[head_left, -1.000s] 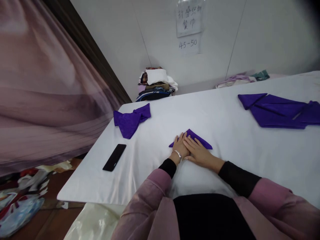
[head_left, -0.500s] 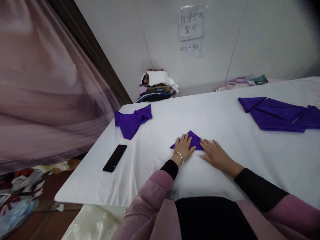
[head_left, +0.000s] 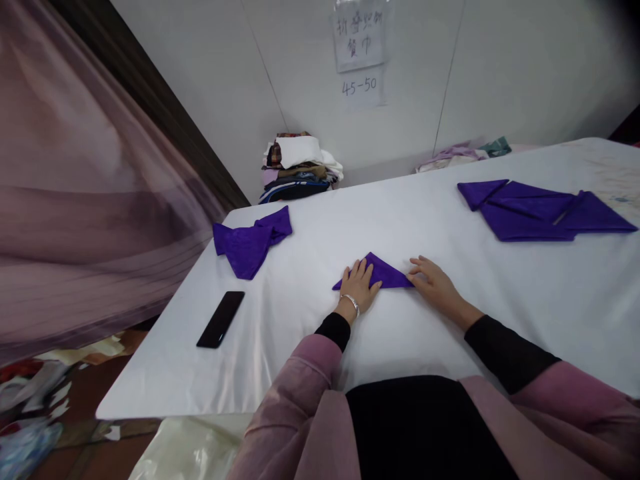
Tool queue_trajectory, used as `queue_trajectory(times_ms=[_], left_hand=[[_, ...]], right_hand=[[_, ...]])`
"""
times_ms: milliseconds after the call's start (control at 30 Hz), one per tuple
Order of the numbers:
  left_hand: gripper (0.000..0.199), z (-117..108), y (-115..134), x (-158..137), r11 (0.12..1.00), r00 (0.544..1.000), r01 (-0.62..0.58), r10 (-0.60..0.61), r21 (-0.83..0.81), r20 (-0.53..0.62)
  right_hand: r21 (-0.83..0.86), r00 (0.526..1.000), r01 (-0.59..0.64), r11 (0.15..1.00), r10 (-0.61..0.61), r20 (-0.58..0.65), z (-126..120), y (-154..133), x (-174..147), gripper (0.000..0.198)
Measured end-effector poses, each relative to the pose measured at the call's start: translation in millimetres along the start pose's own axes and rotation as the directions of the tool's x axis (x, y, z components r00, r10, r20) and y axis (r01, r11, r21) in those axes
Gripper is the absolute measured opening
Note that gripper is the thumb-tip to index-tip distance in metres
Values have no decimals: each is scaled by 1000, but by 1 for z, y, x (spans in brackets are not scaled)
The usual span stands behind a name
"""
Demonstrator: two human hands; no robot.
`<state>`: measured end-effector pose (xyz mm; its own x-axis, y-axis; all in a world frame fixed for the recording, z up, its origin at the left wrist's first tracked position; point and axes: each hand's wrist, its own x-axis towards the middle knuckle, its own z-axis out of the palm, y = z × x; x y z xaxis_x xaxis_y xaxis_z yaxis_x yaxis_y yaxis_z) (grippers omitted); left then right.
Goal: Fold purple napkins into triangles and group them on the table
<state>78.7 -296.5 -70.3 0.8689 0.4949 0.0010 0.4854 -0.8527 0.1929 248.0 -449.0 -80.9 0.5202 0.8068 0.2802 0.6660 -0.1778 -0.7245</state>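
Note:
A purple cloth napkin (head_left: 386, 272), folded into a flat triangle, lies in front of me with its point facing away. My left hand (head_left: 358, 284) rests flat over its left half, fingers spread, with a silver bracelet at the wrist. At the napkin's right corner, my right hand (head_left: 433, 285) pinches the tip between thumb and fingertips. The other fingers of that hand are raised off the table. Part of the napkin's left side is hidden under my left palm.
On the white-covered table (head_left: 300, 347), a crumpled purple cloth (head_left: 246, 248) and a black phone (head_left: 221, 320) lie to the left. Several folded purple napkins (head_left: 530, 212) lie at the right. A clothes pile (head_left: 300, 167) stands behind the far edge, below a paper sign (head_left: 360, 37).
My right hand has gone from lying flat with fingers stretched beside the napkin to pinching its right corner. More of the napkin's right side shows. My left hand stays on it.

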Motion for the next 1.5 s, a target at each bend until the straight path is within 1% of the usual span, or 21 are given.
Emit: queue_trajectory(times_ms=[167, 467, 667, 767, 833, 867, 933, 1000, 1067, 1133, 1167, 1233, 1333, 1500], left_hand=[[59, 0, 0, 0, 1000, 1000, 8, -8, 13, -4], [60, -2, 1, -3, 1000, 1000, 0, 0, 5, -11], [61, 1, 0, -3, 1000, 1000, -1, 1, 10, -29], [61, 1, 0, -2, 1000, 1000, -7, 7, 11, -30], [61, 1, 0, -2, 1000, 1000, -7, 7, 13, -24], [61, 1, 0, -3, 1000, 1000, -8, 8, 17, -22], [61, 0, 0, -3, 999, 1000, -10, 11, 31, -21], [59, 0, 0, -4, 998, 1000, -16, 16, 58, -10], [57, 0, 0, -4, 994, 999, -40, 39, 100, 20], [57, 0, -1, -3, 987, 997, -66, 58, 145, 55], [57, 1, -1, -3, 984, 996, -70, 60, 163, 65], [59, 2, 0, -1, 983, 997, -53, 40, 178, 73], [58, 5, 1, 0, 987, 997, -22, 10, 160, 76], [61, 8, -1, -1, 997, 1000, -11, 10, 83, 7]], right_hand=[[-68, 998, 20, 997, -16, 55, 9, -2, 4, 25], [-114, 997, 8, 993, 1, 79, 16, -1, 11, 19], [-187, 995, 45, 981, -29, 92, 19, 8, 11, 18], [-234, 995, 48, 971, -25, 99, 18, 6, 9, 18], [-283, 996, 63, 957, -41, 84, 16, -2, 7, 20], [-302, 994, 92, 949, -70, 81, 16, -9, 6, 25], [-308, 981, 189, 932, -164, 104, 18, -30, 4, 38], [-266, 948, 303, 915, -260, 185, 26, -56, 4, 50], [-209, 903, 382, 900, -316, 291, 38, -79, 8, 61], [-172, 864, 413, 894, -325, 384, 52, -94, 15, 70], [-170, 856, 407, 898, -310, 414, 58, -97, 19, 73], [-189, 860, 362, 913, -249, 446, 67, -93, 28, 76], [-222, 865, 307, 925, -175, 470, 70, -73, 36, 78], [-308, 862, 372, 876, -203, 464, 57, -40, 31, 77]])
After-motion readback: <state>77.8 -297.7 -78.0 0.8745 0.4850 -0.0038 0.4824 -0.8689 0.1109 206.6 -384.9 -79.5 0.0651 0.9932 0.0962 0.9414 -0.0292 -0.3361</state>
